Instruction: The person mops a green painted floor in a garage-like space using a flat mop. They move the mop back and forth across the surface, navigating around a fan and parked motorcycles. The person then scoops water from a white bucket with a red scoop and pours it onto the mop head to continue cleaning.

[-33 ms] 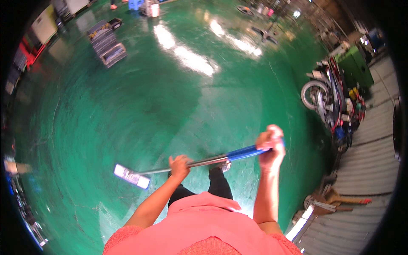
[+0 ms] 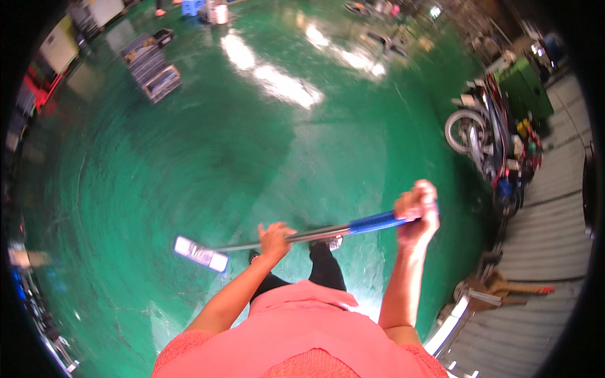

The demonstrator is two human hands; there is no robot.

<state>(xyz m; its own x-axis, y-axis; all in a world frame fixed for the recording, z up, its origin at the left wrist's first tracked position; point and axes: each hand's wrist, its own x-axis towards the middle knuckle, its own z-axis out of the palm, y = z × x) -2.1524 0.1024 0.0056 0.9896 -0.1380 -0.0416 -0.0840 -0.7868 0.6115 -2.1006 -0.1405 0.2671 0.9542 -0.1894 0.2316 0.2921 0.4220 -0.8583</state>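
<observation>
A flat mop (image 2: pixel 321 234) lies slantwise across the view in front of my body, with a metal pole and a blue grip. Its rectangular white and purple head (image 2: pixel 201 254) is at the left, against the green floor. My left hand (image 2: pixel 275 240) is closed round the metal pole at about its middle, the thumb pointing up. Farther right and higher, my right hand (image 2: pixel 417 213) is wrapped round the end of the blue grip. My feet stand just beyond the pole, partly hidden by it.
Glossy green floor (image 2: pixel 208 157) spreads all around. A motorcycle (image 2: pixel 482 132) stands at the right, by a green cabinet (image 2: pixel 524 88) and a corrugated wall (image 2: pixel 548 233). Grey crates (image 2: pixel 151 66) sit far left. A dark star-shaped base (image 2: pixel 387 44) rests far right. Brooms (image 2: pixel 504 287) lean near right.
Both hands have moved right with the mop, the right hand the farthest. The mop head has also slid slightly right. Both hands keep their hold.
</observation>
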